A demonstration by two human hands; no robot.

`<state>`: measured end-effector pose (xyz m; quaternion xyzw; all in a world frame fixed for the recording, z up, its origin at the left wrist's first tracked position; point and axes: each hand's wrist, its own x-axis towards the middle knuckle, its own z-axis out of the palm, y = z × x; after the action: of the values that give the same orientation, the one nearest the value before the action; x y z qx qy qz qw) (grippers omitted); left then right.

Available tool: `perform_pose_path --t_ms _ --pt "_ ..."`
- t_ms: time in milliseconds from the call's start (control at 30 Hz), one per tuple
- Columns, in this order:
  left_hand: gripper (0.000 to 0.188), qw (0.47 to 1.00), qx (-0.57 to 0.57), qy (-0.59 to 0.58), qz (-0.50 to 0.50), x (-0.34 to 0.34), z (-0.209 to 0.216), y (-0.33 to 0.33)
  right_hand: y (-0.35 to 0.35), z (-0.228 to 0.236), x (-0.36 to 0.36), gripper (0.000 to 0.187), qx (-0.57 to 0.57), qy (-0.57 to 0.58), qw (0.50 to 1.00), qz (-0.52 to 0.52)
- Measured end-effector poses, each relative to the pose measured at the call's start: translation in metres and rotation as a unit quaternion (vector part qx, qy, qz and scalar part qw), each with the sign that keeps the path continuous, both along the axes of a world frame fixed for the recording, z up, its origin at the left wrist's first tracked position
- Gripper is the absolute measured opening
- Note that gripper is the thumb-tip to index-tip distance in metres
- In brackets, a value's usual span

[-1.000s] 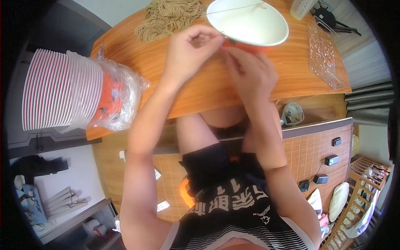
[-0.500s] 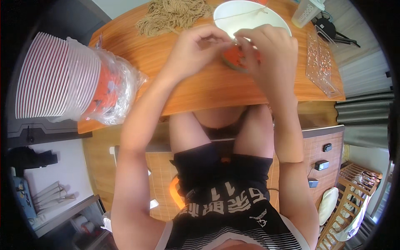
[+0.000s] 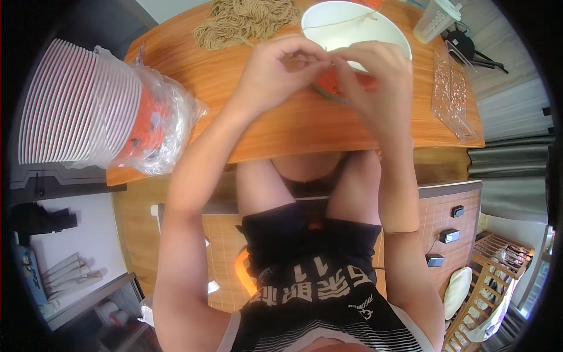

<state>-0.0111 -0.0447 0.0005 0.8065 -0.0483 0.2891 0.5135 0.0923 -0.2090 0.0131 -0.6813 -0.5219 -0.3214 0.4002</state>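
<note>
Above the wooden table, my left hand [image 3: 275, 73] and my right hand [image 3: 381, 73] meet fingertip to fingertip. The fingers of each hand are pinched together; whatever lies between them is too small to make out. Just beyond the hands stands a white bowl [image 3: 390, 38], with a thin tan strand [image 3: 346, 22] lying across it. A round orange-red thing [image 3: 366, 82] sits on the table below the fingertips, partly covered by my right hand. To the far left of the hands lies a loose heap of tan yarn [image 3: 243, 23].
A tall stack of white-rimmed round pieces in clear plastic [image 3: 117, 111] stands at the table's left edge. On the right lie a clear tray [image 3: 443, 111] of small bits, a lidded cup [image 3: 435, 22] and a black object [image 3: 460, 41]. The wooden table [image 3: 281, 126] ends before my lap.
My right hand has shifted slightly left and its fingers have drawn in toward my left fingertips. My left hand has barely moved. The view has tilted slightly.
</note>
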Motion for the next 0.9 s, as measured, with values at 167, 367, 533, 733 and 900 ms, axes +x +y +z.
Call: perform_pose_path --t_ms 167,367,533,733,900 --pt "0.008 1.0 0.003 -0.014 -0.005 0.003 -0.001 0.002 -0.009 0.009 -0.004 0.011 -0.05 -0.032 0.998 -0.016" --pt "0.009 0.997 0.054 -0.046 0.01 0.001 0.001 0.002 -0.003 0.008 0.0 0.01 -0.023 0.025 0.999 0.015" --pt "0.013 0.994 0.053 -0.077 0.055 0.004 0.0 0.001 0.001 0.009 0.0 0.011 -0.013 0.013 1.0 0.024" --pt "0.011 0.997 0.045 -0.05 0.029 0.001 0.0 0.002 0.0 0.011 -0.002 0.01 -0.007 0.044 0.998 0.038" --pt "0.014 0.991 0.068 -0.1 0.049 0.004 -0.001 0.004 0.002 0.013 -0.005 0.008 -0.028 0.078 0.996 0.024"
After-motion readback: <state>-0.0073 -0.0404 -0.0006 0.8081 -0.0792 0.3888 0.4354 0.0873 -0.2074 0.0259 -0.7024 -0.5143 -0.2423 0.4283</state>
